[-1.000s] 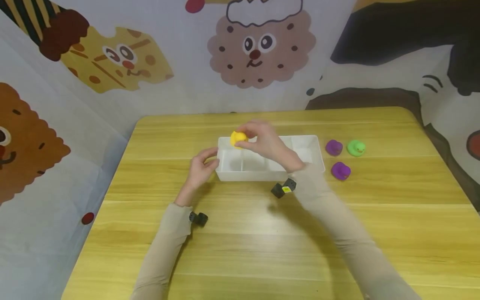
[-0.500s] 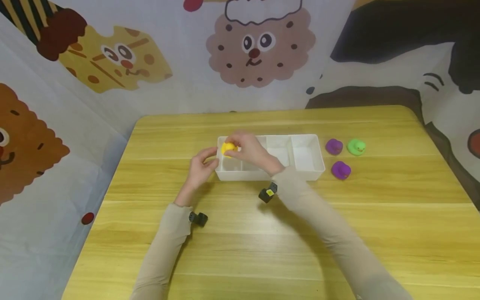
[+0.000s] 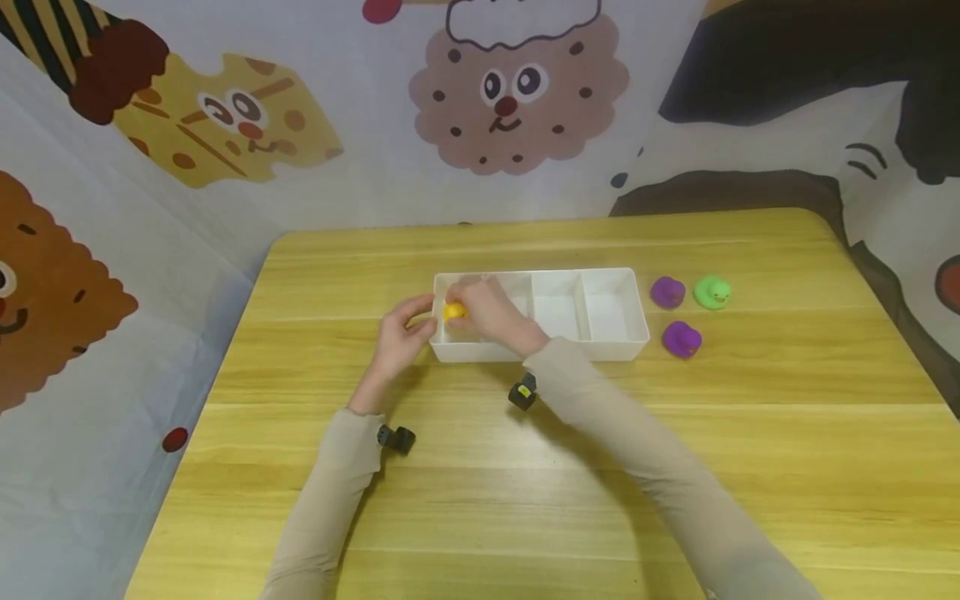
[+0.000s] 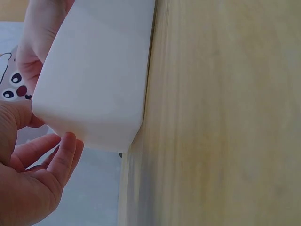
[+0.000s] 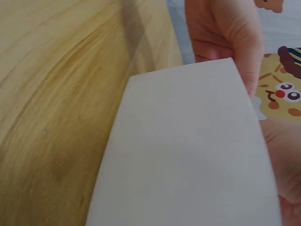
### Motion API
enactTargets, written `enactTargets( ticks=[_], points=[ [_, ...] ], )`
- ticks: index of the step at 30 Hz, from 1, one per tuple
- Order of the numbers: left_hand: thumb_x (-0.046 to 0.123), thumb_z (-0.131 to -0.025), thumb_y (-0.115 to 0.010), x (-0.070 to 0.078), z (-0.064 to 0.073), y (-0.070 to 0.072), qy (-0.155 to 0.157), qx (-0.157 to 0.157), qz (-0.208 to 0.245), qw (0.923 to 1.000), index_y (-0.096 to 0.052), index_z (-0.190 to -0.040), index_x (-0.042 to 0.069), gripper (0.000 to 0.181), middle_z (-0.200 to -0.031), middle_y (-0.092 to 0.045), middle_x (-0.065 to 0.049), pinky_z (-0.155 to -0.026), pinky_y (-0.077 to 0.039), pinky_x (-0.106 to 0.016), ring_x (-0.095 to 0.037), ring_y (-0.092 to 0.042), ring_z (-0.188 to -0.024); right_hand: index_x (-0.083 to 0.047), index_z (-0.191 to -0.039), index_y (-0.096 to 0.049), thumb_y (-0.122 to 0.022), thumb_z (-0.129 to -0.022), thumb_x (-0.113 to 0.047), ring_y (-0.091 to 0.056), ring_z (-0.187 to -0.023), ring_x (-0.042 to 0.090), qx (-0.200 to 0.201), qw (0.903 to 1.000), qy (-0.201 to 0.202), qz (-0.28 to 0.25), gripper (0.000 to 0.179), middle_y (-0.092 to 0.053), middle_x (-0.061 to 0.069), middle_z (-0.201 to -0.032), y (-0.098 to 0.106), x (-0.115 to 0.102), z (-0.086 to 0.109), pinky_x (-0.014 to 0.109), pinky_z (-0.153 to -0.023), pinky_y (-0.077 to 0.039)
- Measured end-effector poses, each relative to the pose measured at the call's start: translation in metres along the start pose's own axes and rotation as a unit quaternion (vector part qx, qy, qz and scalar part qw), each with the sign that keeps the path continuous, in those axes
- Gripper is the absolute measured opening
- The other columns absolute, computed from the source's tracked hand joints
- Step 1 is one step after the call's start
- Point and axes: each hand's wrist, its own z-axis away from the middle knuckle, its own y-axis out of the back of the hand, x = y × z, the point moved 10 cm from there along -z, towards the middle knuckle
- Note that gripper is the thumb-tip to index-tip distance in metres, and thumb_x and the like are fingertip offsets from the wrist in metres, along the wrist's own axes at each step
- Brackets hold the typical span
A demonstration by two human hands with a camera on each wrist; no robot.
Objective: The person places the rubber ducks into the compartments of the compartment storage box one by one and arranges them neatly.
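A white divided box (image 3: pixel 592 351) stands on the table. My left hand (image 3: pixel 397 337) holds its left end, one digit at the rim and other fingers against the outside wall, as the left wrist view shows the hand (image 4: pixel 35 174) at the box's corner. My right hand (image 3: pixel 491 310) reaches down into the leftmost compartment and pinches a yellow rubber duck (image 3: pixel 453 312), partly hidden by the fingers. In the right wrist view the box wall (image 5: pixel 183 150) hides the duck and most of the right hand (image 5: pixel 287 165).
Right of the box sit two purple rubber ducks, one farther back (image 3: pixel 667 292) and one nearer (image 3: pixel 682 340), and a green rubber duck (image 3: pixel 712 292). The wooden table (image 3: pixel 480 500) backs onto a cartoon-printed cloth (image 3: pixel 360 192).
My right hand has moved left and down with the yellow duck, from above the box into its leftmost compartment. My left hand has stayed at the box's end.
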Motion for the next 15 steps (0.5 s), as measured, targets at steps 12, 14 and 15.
enactTargets(
  ticks=[12, 14, 15],
  points=[
    [-0.017, -0.085, -0.052, -0.001, 0.0, 0.0, 0.002, -0.003, 0.001, 1.0, -0.048, -0.12, -0.021, 0.036, -0.125, -0.047, -0.036, -0.096, -0.047, -0.046, -0.046, -0.048, -0.116, -0.007, -0.085, -0.066, -0.075, -0.076, -0.02, -0.051, -0.072, 0.016, -0.028, 0.9981, -0.017, 0.052, 0.018, -0.061, -0.001, -0.076, -0.011, 0.003, 0.0, 0.037, -0.076, -0.039],
    [-0.017, -0.085, -0.052, -0.001, 0.0, -0.001, 0.0, -0.003, -0.002, 1.0, -0.048, -0.12, -0.021, 0.036, -0.125, -0.047, -0.036, -0.096, -0.047, -0.045, -0.046, -0.048, -0.116, -0.008, -0.087, -0.066, -0.076, -0.076, -0.021, -0.051, -0.073, 0.015, -0.037, 0.9972, -0.025, 0.06, 0.02, -0.06, -0.001, -0.076, -0.013, 0.005, -0.001, 0.037, -0.077, -0.039],
    [-0.017, -0.085, -0.052, -0.001, 0.0, -0.001, 0.0, -0.003, -0.004, 1.0, -0.048, -0.12, -0.021, 0.036, -0.125, -0.046, -0.036, -0.095, -0.047, -0.046, -0.046, -0.048, -0.116, -0.008, -0.087, -0.066, -0.076, -0.075, -0.021, -0.051, -0.073, 0.016, -0.042, 0.9967, -0.029, 0.063, 0.021, -0.06, -0.001, -0.077, -0.014, 0.005, -0.001, 0.037, -0.078, -0.039]
  ],
)
